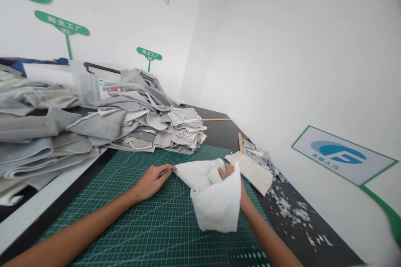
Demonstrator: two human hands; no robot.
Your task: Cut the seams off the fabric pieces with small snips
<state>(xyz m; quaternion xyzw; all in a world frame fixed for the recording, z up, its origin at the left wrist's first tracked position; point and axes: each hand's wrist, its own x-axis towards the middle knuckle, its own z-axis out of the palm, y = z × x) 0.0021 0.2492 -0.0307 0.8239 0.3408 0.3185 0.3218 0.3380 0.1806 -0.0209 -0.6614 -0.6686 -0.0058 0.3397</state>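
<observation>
A white piece of fabric (pixel 216 204) hangs folded and partly bunched above the green cutting mat (pixel 131 217). At its left corner my left hand (pixel 153 181) is closed, pinching the tip between thumb and finger. A small dark sliver shows between those fingers, too little of it to name. My right hand (pixel 230 171) grips the fabric from the right side, with some fingers inside the fold and the rest hidden behind the cloth.
Stacks of grey and off-white fabric pieces (pixel 138 117) fill the left and back. Behind them stands a clear plastic bin (pixel 86 87). To the right lie a cream cloth strip (pixel 250 171), a wooden stick (pixel 240 142) and scattered white scraps (pixel 285 204), beside the wall.
</observation>
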